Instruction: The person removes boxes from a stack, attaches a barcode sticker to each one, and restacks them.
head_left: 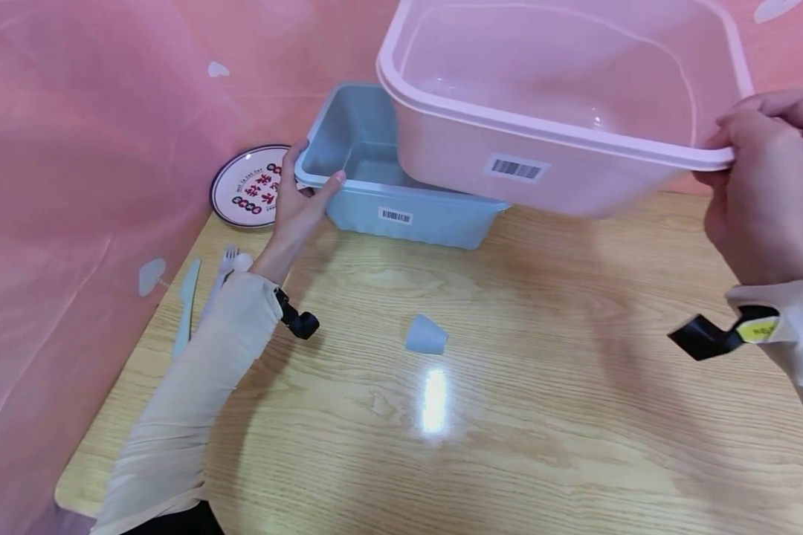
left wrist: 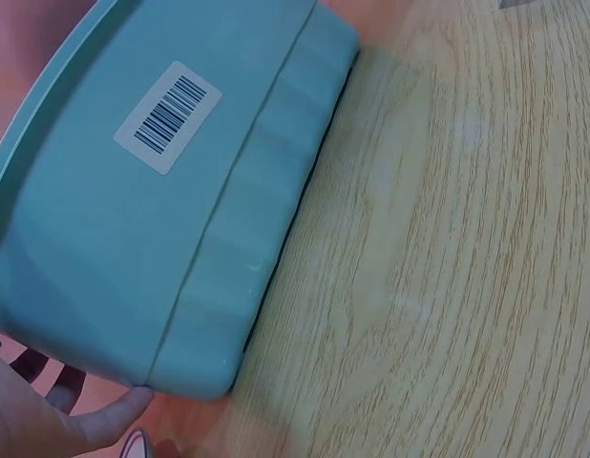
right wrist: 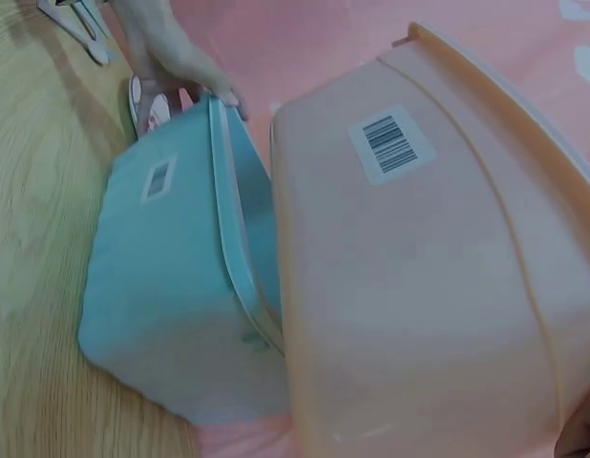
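My right hand [head_left: 776,171] grips the right end of the pink plastic bin's rim. Raised off the table and tilted, the pink bin [head_left: 442,160] shows its hollow inside and a barcode label on its front. Below and to its left, a light blue plastic bin [head_left: 408,223] stands on the table, partly covered by the pink one in the head view. My left hand [head_left: 297,204] holds the blue bin's front left corner, thumb on the front and fingers along the left side. The right wrist view shows the pink bin [right wrist: 400,286] overlapping the opening of the blue bin [right wrist: 171,267].
A round plate [head_left: 230,197] with red characters lies left of the blue bin. Nearer along the table's left side are a pale knife [head_left: 187,297], a fork [head_left: 229,256] and a spoon [head_left: 243,261]. A small blue cup [head_left: 426,336] lies on its side mid-table.
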`<state>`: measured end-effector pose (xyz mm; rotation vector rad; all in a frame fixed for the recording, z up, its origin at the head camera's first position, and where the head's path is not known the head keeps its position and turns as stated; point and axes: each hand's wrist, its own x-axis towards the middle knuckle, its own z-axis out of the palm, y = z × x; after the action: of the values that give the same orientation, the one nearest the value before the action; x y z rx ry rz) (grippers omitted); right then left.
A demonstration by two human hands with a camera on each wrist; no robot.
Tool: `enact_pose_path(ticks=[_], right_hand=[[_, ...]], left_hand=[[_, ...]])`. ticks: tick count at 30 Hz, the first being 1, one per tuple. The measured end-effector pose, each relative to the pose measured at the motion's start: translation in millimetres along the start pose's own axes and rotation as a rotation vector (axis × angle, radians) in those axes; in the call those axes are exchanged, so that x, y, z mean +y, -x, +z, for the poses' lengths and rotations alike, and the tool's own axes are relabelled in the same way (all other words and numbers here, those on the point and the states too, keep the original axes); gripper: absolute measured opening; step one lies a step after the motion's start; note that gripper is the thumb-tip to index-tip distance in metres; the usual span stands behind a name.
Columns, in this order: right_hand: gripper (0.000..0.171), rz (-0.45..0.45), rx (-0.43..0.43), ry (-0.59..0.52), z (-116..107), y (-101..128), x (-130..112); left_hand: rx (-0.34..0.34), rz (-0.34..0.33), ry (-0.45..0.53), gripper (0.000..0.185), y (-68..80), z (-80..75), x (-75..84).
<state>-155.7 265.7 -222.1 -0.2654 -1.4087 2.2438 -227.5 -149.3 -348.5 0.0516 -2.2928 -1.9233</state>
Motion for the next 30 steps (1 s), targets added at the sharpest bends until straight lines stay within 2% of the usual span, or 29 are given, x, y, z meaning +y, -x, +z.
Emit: enact_pose_path(ticks=[3,8,17,30], right_hand=[[0.01,-0.03,-0.004,0.021,18.1,4.5,4.4],[0.014,-0.056,-0.066,0.005,45.6,10.8,15.7],[0.013,-0.029,-0.124,0.045,79.4,19.0,32.9],[0.013,-0.032,-0.212,0.137,105.8,17.0,61.8]], left_hand=[[0.001,0.006,-0.008,0.077,0.5,-1.1,-0.4],[0.028,0.02,0.005,0.076,2.5,-5.1,-2.7],[0.001,0.062,0.004,0.074,4.5,-6.0,-6.4],[-0.001,0.064,0.002,0.078,-0.5,-5.5,-8.8]])
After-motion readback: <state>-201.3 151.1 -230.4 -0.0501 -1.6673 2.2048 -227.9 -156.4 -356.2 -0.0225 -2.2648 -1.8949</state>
